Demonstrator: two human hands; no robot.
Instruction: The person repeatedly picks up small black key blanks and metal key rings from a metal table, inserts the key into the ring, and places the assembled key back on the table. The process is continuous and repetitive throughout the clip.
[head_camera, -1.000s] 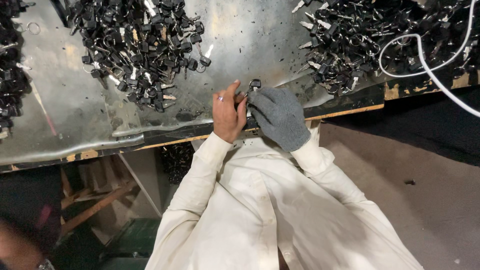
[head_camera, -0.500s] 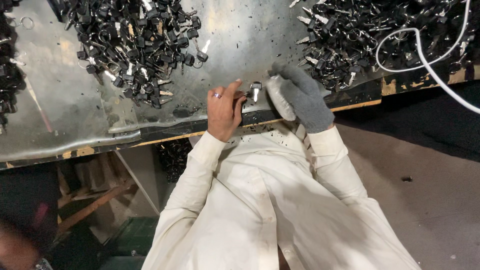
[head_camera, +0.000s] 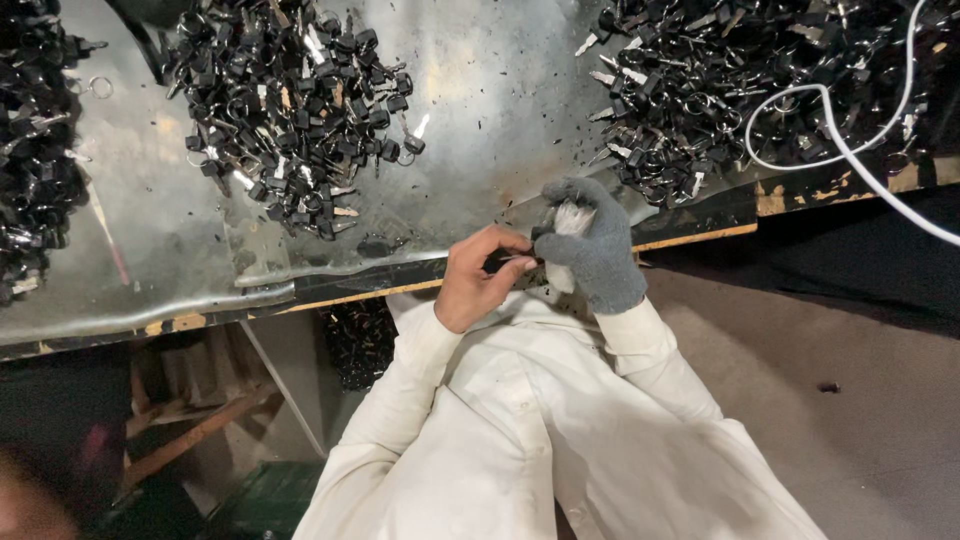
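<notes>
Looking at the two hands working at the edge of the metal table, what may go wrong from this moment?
1. The bare left hand pinches a small dark piece, too small to identify, against the grey-gloved right hand at the edge of the dented sheet-metal table; it may slip and fall to the floor.
2. The bare fingers may be scratched.
3. The white cable crossing the right pile of black-headed keys may snag keys.
</notes>
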